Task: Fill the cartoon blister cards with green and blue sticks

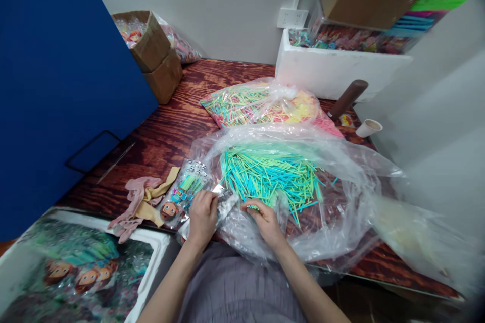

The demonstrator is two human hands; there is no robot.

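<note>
My left hand (202, 217) is closed on the edge of a printed clear packet (226, 204) at the table's front edge. Across from it, my right hand (265, 223) grips a small bundle of thin green and blue sticks (253, 207), whose ends show at the fingers. Just beyond both hands lies a loose pile of green and blue sticks (271, 174) in a wide opened clear plastic bag (348, 212). Left of my left hand rests a packet with a cartoon face and green sticks (182, 193).
Pink and tan gloves (142, 199) lie at the left. A foam box (151, 262) of finished-looking packets stands at lower left. Behind are a bag of multicoloured sticks (250, 106), a brown cylinder (348, 98), a paper cup (369, 127), a white foam box (333, 70) and cardboard boxes (164, 75).
</note>
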